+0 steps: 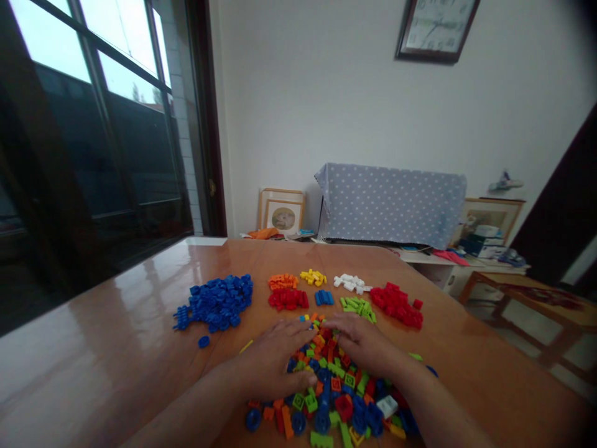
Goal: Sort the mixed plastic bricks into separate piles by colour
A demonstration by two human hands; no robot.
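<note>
A mixed pile of toy building bricks (pixel 336 379) in red, blue, green, orange, yellow and white lies close in front of me. Over its left side my left hand (pixel 275 358) is stretched out, thumb apart from the fingers, with nothing visible in it. My right hand (pixel 361 342) reaches over the pile's upper right, its fingers spread and bent down toward the bricks. Its palm side is hidden from view. Beyond the hands are small sorted groups: red pieces (pixel 288 298), blue pieces (pixel 324 298) and green bricks (pixel 357 307).
Farther out on the wooden table (pixel 116 348) lie a large blue heap (pixel 221 302), a red heap (pixel 397 305), orange pieces (pixel 282 281), yellow pieces (pixel 313 277) and white pieces (pixel 351 283). One blue round piece (pixel 204 341) lies alone. A low wooden stool (pixel 536 298) stands at right.
</note>
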